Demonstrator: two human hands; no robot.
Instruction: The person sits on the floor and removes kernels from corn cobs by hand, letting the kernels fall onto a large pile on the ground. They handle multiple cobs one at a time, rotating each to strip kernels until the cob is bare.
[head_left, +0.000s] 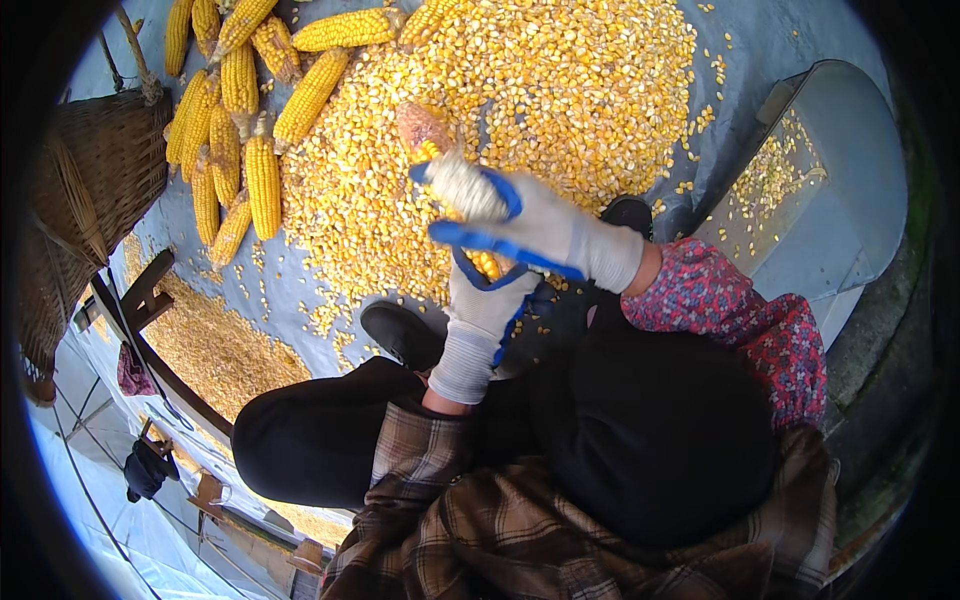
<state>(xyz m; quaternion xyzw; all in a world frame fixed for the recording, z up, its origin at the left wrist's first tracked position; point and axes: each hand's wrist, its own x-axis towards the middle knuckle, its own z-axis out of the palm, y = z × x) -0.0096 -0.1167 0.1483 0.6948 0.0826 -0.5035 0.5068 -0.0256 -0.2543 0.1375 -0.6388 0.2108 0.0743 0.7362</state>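
My right hand (517, 225), in a white knit glove with blue coating, is closed around a pale, bare corncob (466, 189), slightly blurred. Just below it my left hand (487, 304), gloved the same way, grips an ear of corn (486, 262); only a few yellow kernels show between thumb and fingers. Past the bare cob's far end sits a reddish cob (424, 131) with some yellow kernels; whether it lies on the pile or is held, I cannot tell. Loose corn kernels (585, 97) spread widely beneath both hands.
Several whole ears of corn (240, 82) lie at upper left, near a woven basket (97, 172). A metal scoop-like pan (840, 202) holding kernels stands right. Shoes (401, 334) rest at the kernels' edge. More grain (217, 337) and a distant person (148, 469) appear left.
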